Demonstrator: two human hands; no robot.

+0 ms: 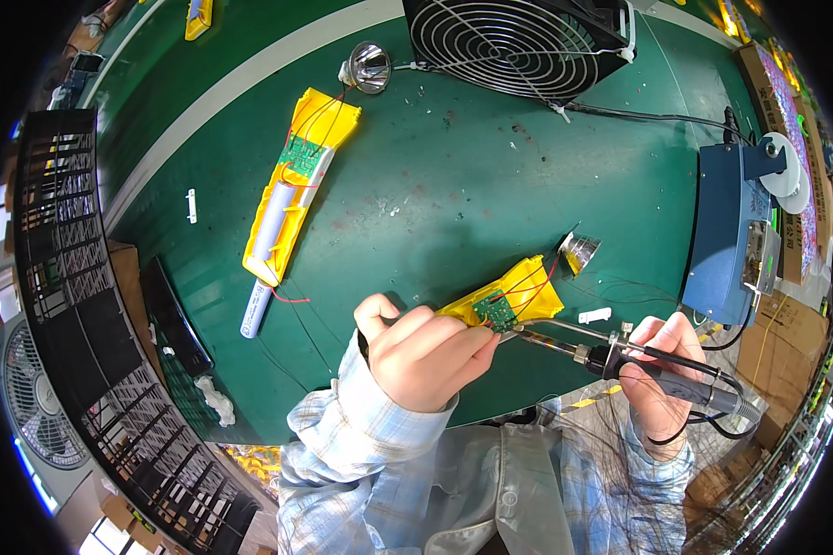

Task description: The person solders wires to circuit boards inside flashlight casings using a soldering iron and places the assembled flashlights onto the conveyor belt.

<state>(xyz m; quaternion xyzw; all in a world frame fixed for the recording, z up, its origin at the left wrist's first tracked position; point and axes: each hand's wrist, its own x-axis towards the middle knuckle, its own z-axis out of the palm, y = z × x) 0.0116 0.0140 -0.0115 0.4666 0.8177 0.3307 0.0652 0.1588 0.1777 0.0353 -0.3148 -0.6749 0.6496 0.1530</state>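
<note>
My left hand (428, 356) is closed over the near end of a yellow flashlight half-shell (539, 289); its curled fingers hide part of the shell. A green circuit board (496, 312) sits in that shell, with thin wires running to a small reflector (579, 253). In my right hand (662, 375) is a soldering iron (666, 377) with a thin metal feed tube alongside. The iron's tip reaches the board's near edge, beside my left fingertips. Further left lies another yellow half-shell (292, 222) holding a board, a battery cell (273, 222) and wires to a second reflector (370, 68).
A black fan with a wire grille (500, 46) stands at the far edge. At right is a blue machine (720, 231) with a white reel. A second battery cell (255, 310) and small white parts (192, 206) lie on the green table. Black racks (74, 277) border the left.
</note>
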